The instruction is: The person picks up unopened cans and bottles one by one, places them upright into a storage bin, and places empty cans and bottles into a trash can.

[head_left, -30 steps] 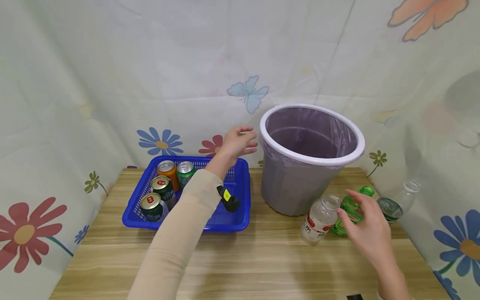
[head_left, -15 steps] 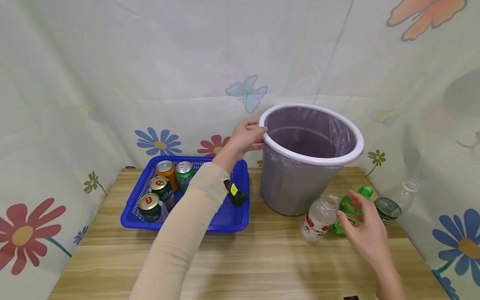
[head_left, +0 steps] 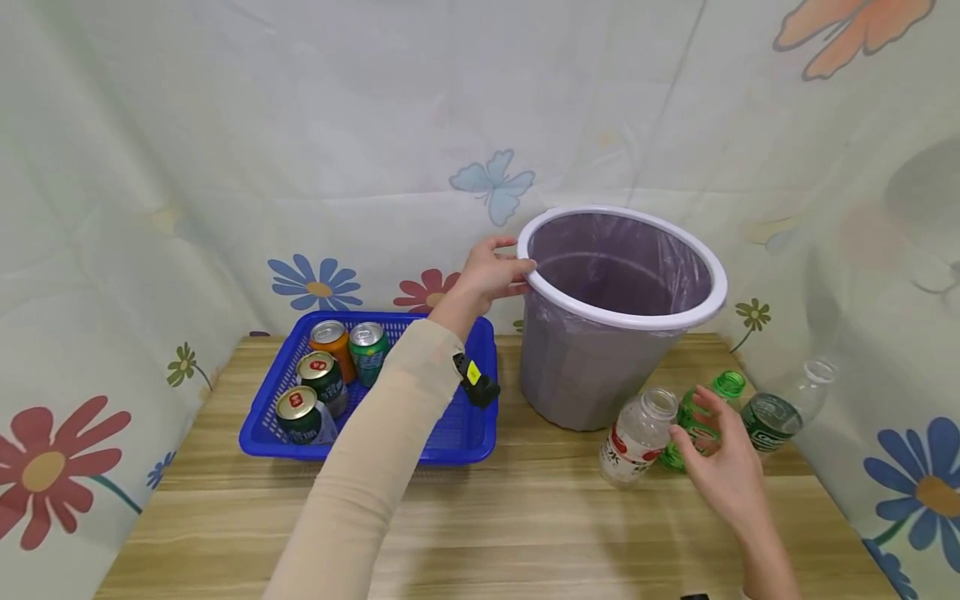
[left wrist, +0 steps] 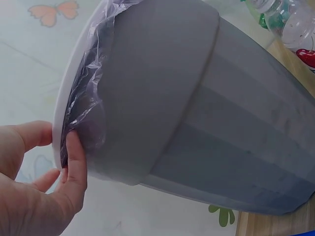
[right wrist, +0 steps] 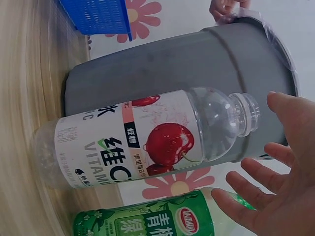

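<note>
My left hand (head_left: 491, 275) grips the white rim of a grey trash bin (head_left: 581, 375), thumb on the rim and fingers under it against the plastic liner. The bin stands upright with its mouth uncovered. On the right, my right hand (head_left: 727, 467) is held with fingers spread beside the neck of a clear bottle with a cherry label (head_left: 632, 450); nothing is in its grasp. A green bottle (right wrist: 147, 216) stands just behind, partly hidden by that hand. Further right is a clear bottle with a dark green label (head_left: 772, 421). All three bottles lack caps.
A blue plastic basket (head_left: 450, 456) sits left of the bin, holding several drink cans (head_left: 322, 379) along its left side. The wooden table (head_left: 525, 533) runs up to a flower-printed cloth (head_left: 360, 150) behind and at both sides.
My left hand has moved right from beside the bin and taken hold of its rim. The right hand has shifted slightly left, near the cherry bottle.
</note>
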`<state>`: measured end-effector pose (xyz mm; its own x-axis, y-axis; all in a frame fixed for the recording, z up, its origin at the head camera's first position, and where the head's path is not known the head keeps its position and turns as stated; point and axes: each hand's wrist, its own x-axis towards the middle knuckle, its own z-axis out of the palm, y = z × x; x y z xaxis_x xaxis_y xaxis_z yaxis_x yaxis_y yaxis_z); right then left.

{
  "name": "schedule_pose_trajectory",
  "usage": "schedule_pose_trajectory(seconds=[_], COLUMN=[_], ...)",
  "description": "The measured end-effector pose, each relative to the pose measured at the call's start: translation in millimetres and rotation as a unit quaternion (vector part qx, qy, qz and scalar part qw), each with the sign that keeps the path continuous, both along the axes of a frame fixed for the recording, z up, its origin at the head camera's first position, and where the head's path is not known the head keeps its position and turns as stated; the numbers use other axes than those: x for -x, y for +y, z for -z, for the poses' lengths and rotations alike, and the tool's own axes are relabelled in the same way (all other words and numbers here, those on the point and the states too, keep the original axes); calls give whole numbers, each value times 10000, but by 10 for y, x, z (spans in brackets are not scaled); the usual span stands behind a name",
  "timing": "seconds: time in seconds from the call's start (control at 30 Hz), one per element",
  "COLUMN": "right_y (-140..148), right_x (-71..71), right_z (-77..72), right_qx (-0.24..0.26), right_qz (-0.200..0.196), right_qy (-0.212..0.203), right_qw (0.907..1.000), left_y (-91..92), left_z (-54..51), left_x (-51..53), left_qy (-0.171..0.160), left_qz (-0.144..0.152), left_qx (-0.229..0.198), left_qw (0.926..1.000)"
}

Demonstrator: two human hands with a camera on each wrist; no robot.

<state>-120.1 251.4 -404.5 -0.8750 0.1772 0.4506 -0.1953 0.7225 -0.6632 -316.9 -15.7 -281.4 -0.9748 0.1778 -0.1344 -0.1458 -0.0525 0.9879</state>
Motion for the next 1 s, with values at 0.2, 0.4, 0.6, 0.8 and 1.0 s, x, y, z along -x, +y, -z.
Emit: schedule_pose_trajectory(seconds=[0.2,0.4,0.6,0.8,1.0], right_y=[-6,-8,-12,-26,-38], right_x=[-8,19,37,63,107], right_z=[63,142,221,283,374], right_qx=[87,485,734,848,932], right_qz=[-164,-627,-696,-761,-859], right_qy=[-162,-324,-544,-777,-898], right_qw=[9997,9963,9934,9904,9879], left_y=[20,15,16,24,23], left_z=[-23,-29,-23,-16,-3], left_x=[8,19,20,19,23], left_qy=[-57,-107,-134,-108,-32], left_qz=[-68,-83,-97,-114,-106], left_qx=[-17,47,-4,-69,-52], left_qw=[10000,9999,9999,9999,9999])
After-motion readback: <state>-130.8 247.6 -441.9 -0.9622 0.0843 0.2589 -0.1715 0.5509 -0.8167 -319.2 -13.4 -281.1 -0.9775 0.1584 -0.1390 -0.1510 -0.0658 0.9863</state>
